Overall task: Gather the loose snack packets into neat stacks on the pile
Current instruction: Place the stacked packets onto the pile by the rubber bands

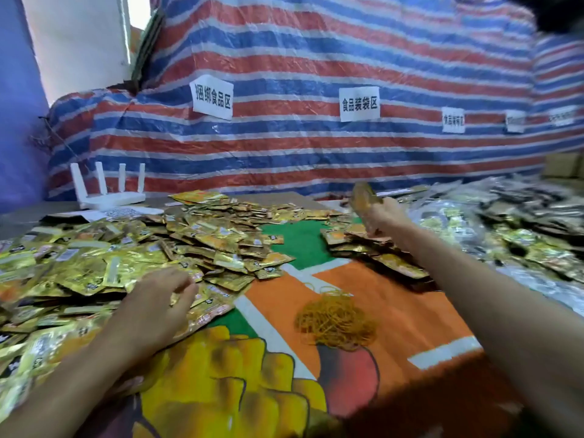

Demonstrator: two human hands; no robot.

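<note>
A big heap of loose gold and orange snack packets [132, 248] covers the left and middle of the table. My left hand [155, 306] rests on the heap's near edge, fingers bent over the packets. A smaller row of stacked packets [376, 251] lies to the right of the green patch. My right hand [380, 216] reaches out above the far end of that row and grips a bunch of packets [363, 194] raised upright.
A tangle of yellow rubber bands [336, 320] lies on the printed orange and green cloth [410, 311]. Clear bags of other packets [505, 222] crowd the right side. A white router [110, 191] stands at the back left before a striped tarp [316, 58] with paper labels.
</note>
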